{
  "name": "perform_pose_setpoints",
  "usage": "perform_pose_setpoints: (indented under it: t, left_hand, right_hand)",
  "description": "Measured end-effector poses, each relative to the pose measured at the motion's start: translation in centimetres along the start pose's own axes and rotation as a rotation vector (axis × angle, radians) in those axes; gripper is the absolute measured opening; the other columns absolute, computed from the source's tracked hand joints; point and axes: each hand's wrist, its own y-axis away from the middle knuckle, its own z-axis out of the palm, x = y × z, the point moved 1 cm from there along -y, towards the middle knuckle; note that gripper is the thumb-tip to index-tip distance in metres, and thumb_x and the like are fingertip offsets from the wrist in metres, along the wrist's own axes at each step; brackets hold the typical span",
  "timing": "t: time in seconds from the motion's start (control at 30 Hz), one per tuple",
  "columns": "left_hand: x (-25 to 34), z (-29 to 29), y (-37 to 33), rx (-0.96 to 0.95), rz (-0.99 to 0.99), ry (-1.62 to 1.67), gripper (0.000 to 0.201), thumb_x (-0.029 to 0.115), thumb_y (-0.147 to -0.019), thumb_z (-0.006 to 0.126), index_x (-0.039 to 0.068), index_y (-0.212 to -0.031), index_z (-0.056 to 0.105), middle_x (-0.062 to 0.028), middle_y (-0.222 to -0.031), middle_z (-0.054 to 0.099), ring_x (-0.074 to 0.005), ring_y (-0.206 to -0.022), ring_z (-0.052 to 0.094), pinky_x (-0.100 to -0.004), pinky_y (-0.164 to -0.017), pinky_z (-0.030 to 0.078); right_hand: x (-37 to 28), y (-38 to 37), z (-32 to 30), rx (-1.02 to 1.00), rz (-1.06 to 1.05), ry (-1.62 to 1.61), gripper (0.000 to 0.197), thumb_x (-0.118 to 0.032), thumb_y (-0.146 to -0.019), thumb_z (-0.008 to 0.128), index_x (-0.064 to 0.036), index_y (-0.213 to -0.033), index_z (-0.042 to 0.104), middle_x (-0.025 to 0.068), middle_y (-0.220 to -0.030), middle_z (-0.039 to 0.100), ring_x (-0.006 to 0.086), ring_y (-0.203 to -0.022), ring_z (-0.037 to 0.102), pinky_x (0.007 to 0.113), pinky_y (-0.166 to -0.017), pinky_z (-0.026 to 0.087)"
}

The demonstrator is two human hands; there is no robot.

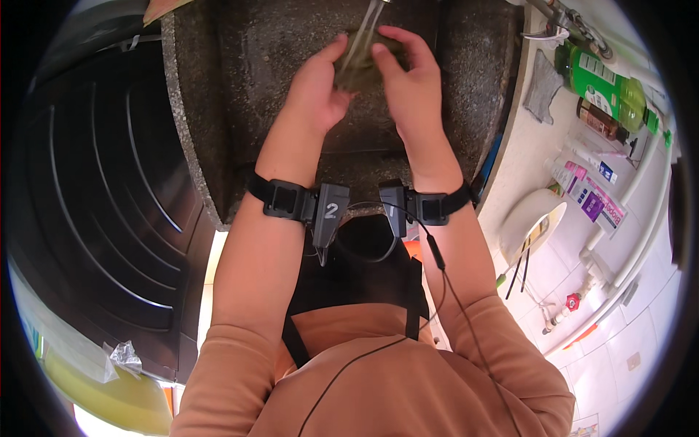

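Over the dark speckled stone sink (191,135), both hands hold an olive-green thing (370,71) whose exact kind I cannot make out. My left hand (314,89) grips its left side, with the thumb near the top. On the other side, my right hand (413,81) has its thumb and fingers curled around the edge. A stream of water (363,36) from the top of the view runs onto the thing between the hands and blurs its surface.
Left of the sink is a black ridged panel (109,182). Along the right ledge are a grey cloth (542,87), a green bottle (597,84), a pink-and-white tube box (593,195) and a white cup (535,218) with sticks. Straps with small devices and a cable circle both wrists.
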Motion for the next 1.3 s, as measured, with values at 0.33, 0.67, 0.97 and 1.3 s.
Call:
perform_pose_setpoints:
  t: [0.33, 0.67, 0.97, 1.3]
  left_hand:
    - [1.9, 0.3, 2.0, -0.106, -0.158, 0.164, 0.032, 0.028, -0.100, 0.045, 0.000, -0.114, 0.053, -0.0095, -0.101, 0.059, -0.0175, -0.092, 0.059, -0.0341, -0.081, 0.053]
    - [0.6, 0.5, 1.3, -0.012, -0.227, 0.234, 0.053, 0.050, -0.102, 0.026, 0.004, -0.115, 0.049, -0.0095, -0.107, 0.059, -0.0226, -0.103, 0.059, -0.0410, -0.095, 0.048]
    - [1.2, 0.5, 2.9, 0.146, -0.291, 0.205, 0.055, 0.048, -0.102, 0.023, 0.003, -0.126, 0.045, -0.0140, -0.125, 0.052, -0.0269, -0.122, 0.049, -0.0457, -0.104, 0.039]
    - [-0.7, 0.5, 2.1, 0.172, -0.197, 0.231, 0.037, 0.035, -0.102, 0.038, 0.005, -0.114, 0.056, -0.0098, -0.114, 0.060, -0.0240, -0.107, 0.057, -0.0407, -0.095, 0.046]
  right_hand:
    - [0.9, 0.2, 1.6, -0.108, -0.276, 0.391, 0.035, -0.026, -0.085, 0.068, -0.0063, -0.114, 0.063, 0.0203, -0.116, 0.051, 0.0358, -0.099, 0.057, 0.040, -0.087, 0.048]
    - [0.9, 0.5, 1.7, -0.112, -0.545, 0.463, 0.019, -0.017, -0.083, 0.069, -0.0050, -0.098, 0.065, 0.0155, -0.103, 0.061, 0.0355, -0.090, 0.062, 0.038, -0.078, 0.050]
    - [1.1, -0.1, 2.0, -0.054, -0.123, 0.286, 0.021, -0.021, -0.093, 0.060, -0.0013, -0.096, 0.065, 0.0206, -0.087, 0.065, 0.0367, -0.081, 0.064, 0.040, -0.070, 0.051]
    - [1.4, 0.1, 3.4, -0.052, 0.199, 0.514, 0.048, -0.043, -0.098, 0.045, -0.0017, -0.087, 0.067, 0.0224, -0.077, 0.065, 0.0418, -0.074, 0.063, 0.045, -0.071, 0.049]
